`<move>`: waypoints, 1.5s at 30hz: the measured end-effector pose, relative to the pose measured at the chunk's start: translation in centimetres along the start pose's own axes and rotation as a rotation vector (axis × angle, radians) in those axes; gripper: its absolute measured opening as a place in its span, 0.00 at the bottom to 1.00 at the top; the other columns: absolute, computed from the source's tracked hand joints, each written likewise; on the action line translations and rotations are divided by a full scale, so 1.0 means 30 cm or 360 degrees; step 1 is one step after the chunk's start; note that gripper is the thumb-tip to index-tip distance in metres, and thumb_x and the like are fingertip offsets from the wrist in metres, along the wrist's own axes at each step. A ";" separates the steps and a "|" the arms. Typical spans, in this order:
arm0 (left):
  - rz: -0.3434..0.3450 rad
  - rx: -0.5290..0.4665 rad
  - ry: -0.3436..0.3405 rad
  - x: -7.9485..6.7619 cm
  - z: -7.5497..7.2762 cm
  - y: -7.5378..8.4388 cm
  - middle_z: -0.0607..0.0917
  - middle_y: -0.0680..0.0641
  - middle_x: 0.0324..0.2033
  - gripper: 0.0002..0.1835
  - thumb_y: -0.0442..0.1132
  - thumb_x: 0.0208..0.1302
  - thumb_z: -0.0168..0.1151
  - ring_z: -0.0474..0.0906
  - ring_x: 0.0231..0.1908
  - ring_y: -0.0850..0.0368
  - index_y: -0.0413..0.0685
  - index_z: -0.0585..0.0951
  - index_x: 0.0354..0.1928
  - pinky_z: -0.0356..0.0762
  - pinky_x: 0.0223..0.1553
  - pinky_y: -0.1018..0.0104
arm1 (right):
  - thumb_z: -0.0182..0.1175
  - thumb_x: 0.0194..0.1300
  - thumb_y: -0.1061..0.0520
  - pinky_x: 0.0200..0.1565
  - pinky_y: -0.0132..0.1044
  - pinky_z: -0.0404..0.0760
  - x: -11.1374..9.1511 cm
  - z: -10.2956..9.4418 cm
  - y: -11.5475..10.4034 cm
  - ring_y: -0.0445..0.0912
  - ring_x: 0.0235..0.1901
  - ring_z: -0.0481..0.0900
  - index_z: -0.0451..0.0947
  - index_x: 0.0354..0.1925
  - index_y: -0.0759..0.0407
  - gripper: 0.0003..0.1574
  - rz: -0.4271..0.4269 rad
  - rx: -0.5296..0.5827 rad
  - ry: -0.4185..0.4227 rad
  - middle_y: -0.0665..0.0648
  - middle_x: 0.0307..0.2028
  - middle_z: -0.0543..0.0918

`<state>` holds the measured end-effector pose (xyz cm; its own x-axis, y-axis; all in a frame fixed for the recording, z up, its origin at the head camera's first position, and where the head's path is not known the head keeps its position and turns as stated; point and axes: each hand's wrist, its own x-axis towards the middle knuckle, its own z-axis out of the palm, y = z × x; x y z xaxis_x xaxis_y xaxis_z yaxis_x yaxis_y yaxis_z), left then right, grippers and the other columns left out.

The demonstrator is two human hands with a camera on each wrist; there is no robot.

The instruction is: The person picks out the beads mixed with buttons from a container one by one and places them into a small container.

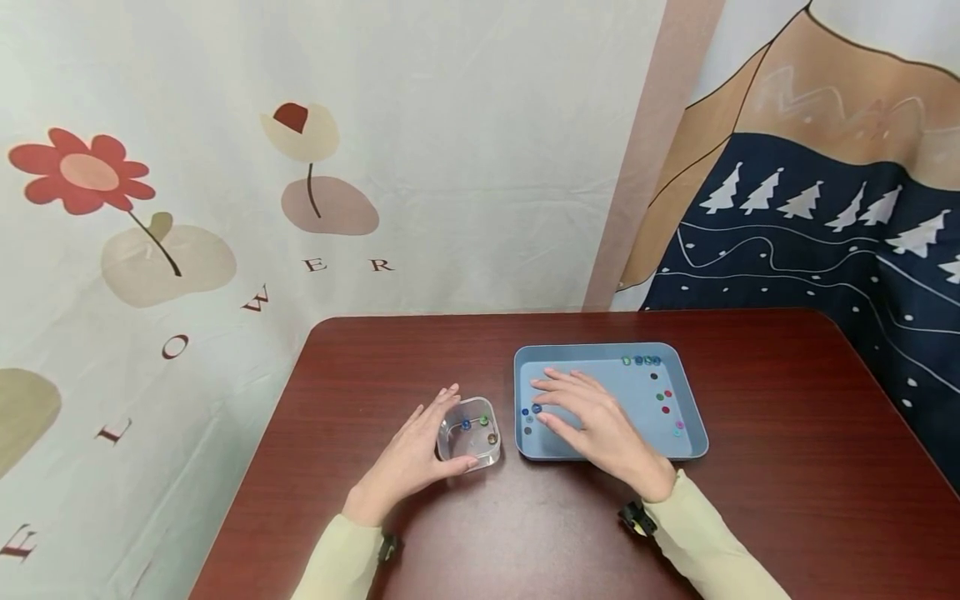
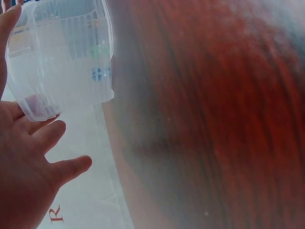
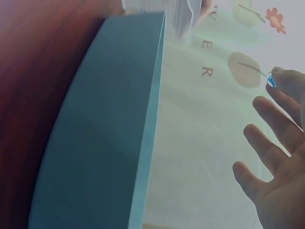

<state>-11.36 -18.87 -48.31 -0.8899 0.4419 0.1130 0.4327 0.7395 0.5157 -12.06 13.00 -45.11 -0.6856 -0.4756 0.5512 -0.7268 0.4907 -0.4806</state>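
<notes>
One blue marble (image 3: 271,80) sits in the right hand (image 1: 600,421), pinched at fingertips (image 3: 290,81).

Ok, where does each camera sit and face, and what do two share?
Head: worn on the head, facing forward and down at the table, clear container and blue tray; left hand, right hand and sleeves show.
Left wrist: on that wrist, facing the container's side; left hand shows.
Right wrist: on that wrist, facing the tray's side; right hand pinches a blue bead.
Head and left wrist share the container and left hand.
</notes>
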 end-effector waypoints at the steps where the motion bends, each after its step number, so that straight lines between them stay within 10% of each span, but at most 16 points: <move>1: 0.0002 0.0000 0.0000 0.002 0.001 -0.001 0.64 0.45 0.78 0.53 0.62 0.54 0.78 0.57 0.77 0.45 0.39 0.67 0.75 0.57 0.73 0.36 | 0.72 0.66 0.57 0.74 0.49 0.61 0.006 0.010 -0.005 0.53 0.68 0.74 0.87 0.53 0.54 0.17 -0.0013 0.0005 -0.0004 0.52 0.61 0.84; 45: 0.0018 -0.0024 -0.0005 0.001 -0.012 0.006 0.65 0.45 0.78 0.53 0.62 0.55 0.77 0.57 0.77 0.46 0.39 0.66 0.75 0.57 0.73 0.36 | 0.68 0.71 0.53 0.67 0.58 0.72 0.061 0.207 -0.033 0.55 0.69 0.73 0.87 0.52 0.57 0.15 0.0014 0.0028 -0.0245 0.55 0.61 0.84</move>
<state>-11.35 -18.89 -47.91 -0.8845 0.4518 0.1162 0.4404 0.7267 0.5272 -12.87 7.10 -47.87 -0.6890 -0.5785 0.4365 -0.7206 0.4828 -0.4976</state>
